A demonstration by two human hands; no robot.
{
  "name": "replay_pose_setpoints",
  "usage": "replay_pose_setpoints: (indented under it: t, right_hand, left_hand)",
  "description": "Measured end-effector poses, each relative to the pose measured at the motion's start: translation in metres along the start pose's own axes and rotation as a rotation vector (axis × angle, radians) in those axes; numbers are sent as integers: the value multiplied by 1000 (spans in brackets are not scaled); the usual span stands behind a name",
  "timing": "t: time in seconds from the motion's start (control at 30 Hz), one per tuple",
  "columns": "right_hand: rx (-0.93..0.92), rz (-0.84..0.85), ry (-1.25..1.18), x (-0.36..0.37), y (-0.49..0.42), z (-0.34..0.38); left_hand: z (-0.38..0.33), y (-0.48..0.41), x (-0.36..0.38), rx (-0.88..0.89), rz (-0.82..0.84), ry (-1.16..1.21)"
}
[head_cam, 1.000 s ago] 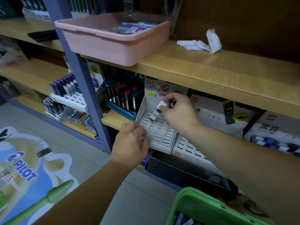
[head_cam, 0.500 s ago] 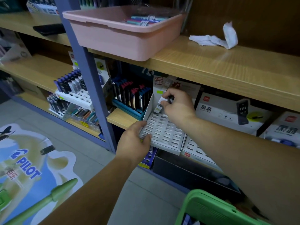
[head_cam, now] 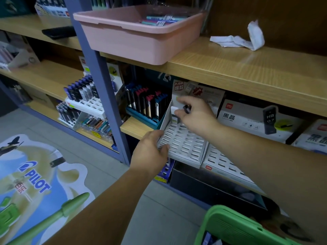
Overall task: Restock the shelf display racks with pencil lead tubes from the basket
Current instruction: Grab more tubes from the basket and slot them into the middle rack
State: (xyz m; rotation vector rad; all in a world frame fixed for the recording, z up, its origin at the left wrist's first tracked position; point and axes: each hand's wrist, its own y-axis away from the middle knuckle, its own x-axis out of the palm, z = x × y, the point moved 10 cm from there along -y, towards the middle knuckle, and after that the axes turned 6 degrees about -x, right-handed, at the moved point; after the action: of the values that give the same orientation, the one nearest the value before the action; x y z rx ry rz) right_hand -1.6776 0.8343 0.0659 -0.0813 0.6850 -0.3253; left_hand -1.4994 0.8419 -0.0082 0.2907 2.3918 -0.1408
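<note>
A white slotted display rack [head_cam: 184,142] sits tilted on the lower wooden shelf, its slots mostly bare. My left hand [head_cam: 150,152] grips the rack's front left corner. My right hand [head_cam: 194,115] reaches to the rack's back left corner and pinches a pencil lead tube [head_cam: 174,115] with a white cap, standing upright in a back slot; a dark tube end shows between its fingers. The green basket [head_cam: 235,227] is at the bottom right, with a few items barely showing inside.
A second white rack [head_cam: 223,161] lies right of the first. A blue rack of dark tubes [head_cam: 146,105] stands to the left. A pink bin [head_cam: 134,36] overhangs the upper shelf edge, crumpled paper [head_cam: 238,39] beside it. A blue shelf post [head_cam: 99,82] stands left.
My right hand has carried the tube from above the rack's middle to its back left corner and stood it upright. My left hand slid up to the rack's front corner.
</note>
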Motion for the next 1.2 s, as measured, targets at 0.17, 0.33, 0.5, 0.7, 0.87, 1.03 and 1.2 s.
replay_pose_setpoints:
  t: [0.17, 0.33, 0.5, 0.7, 0.87, 1.03, 1.2]
  right_hand:
    - [326, 27, -617, -13, 35, -22]
    - [428, 90, -960, -36, 71, -23]
    - [450, 83, -1109, -57, 96, -28]
    - [352, -43, -628, -96, 102, -61]
    - [323, -82, -437, -122, 105, -74]
    - [352, -91, -460, -128, 103, -84]
    - [413, -151, -100, -143, 91, -89]
  left_hand:
    - [-31, 3, -32, 133, -215, -34]
    - [-80, 32, 10, 25, 150, 427]
    - [-128, 60, 48, -89, 317, 706]
    - [-131, 56, 62, -116, 308, 629]
    - [-131, 43, 67, -122, 307, 581]
    - [-137, 39, 80, -68, 355, 448]
    - [-119, 25, 69, 102, 160, 49]
